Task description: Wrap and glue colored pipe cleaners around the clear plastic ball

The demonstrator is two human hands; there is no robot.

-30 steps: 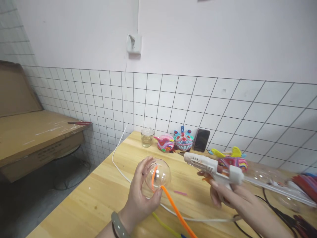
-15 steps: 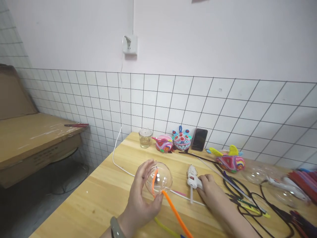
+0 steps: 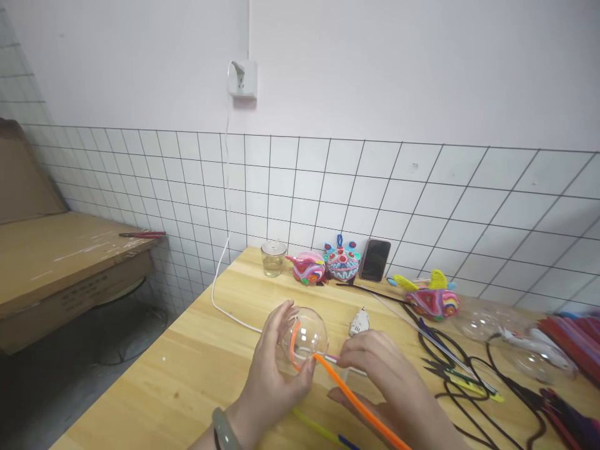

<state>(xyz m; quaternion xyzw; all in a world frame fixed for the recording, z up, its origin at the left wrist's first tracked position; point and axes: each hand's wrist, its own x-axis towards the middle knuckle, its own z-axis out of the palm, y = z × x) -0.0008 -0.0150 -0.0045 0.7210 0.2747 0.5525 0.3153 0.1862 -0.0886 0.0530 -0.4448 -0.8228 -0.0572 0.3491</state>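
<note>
My left hand [image 3: 276, 372] grips a clear plastic ball [image 3: 312, 331], with fingers on its far left side and thumb at its lower front. An orange pipe cleaner [image 3: 349, 394] runs from the ball down to the right; a strip of it shows through the clear wall. Beside the ball, my right hand [image 3: 387, 375] is open, its fingers and thumb apart around the pipe cleaner without visibly closing on it. Just behind the right hand lies a white glue gun [image 3: 359, 322], partly hidden by that hand. A yellow-green pipe cleaner [image 3: 314, 425] lies on the table below.
At the back stand a glass cup [image 3: 273, 259], decorated fish-like balls [image 3: 309, 267] and a phone [image 3: 375, 260]. Right are black cords [image 3: 450, 350], scissors [image 3: 443, 370], clear balls [image 3: 482, 322] and red pipe cleaners [image 3: 574, 344]. A white cable [image 3: 227, 315] crosses the wooden table.
My right hand has let go of the glue gun and moved left toward the ball and orange pipe cleaner. My left hand still holds the ball.
</note>
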